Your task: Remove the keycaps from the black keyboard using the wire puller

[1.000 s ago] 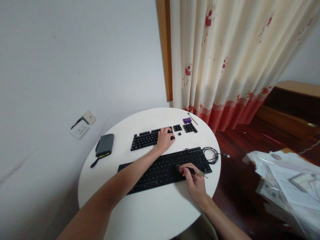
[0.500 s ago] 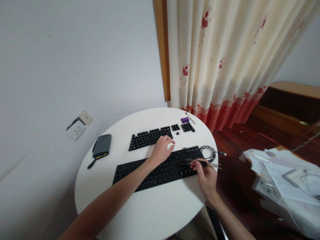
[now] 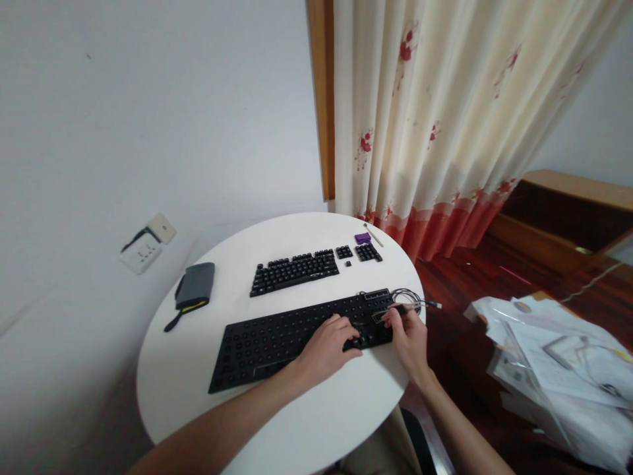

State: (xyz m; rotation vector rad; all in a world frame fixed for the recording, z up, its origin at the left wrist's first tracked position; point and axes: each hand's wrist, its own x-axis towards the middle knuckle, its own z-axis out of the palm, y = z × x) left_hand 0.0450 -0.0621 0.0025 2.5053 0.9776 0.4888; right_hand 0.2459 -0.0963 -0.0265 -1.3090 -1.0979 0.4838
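A long black keyboard (image 3: 277, 330) lies slantwise on the white round table, most of its switches bare of caps. My left hand (image 3: 329, 346) rests on its right half, with thumb and fingers closed around a small black keycap (image 3: 352, 343); the fingertips are partly hidden. Between the fingers of my right hand (image 3: 409, 336) is a keycap puller (image 3: 401, 309) with a black handle and thin metal prongs, held over the keyboard's right end. Behind the keyboard, loose black keycaps (image 3: 294, 272) are laid out in keyboard order, and a single keycap (image 3: 348, 263) sits apart from them.
A coiled cable (image 3: 413, 298) lies at the keyboard's right end. Toward the back are a purple cloth (image 3: 362, 238) and a thin brush (image 3: 374, 236). On the left lies a grey pouch (image 3: 196, 286) with a strap. Plastic-wrapped papers (image 3: 539, 349) stand right of the table.
My left hand has moved from the loose keycaps back and down to the keyboard's right half. My right hand has shifted slightly up, still holding the puller. The view has turned slightly.
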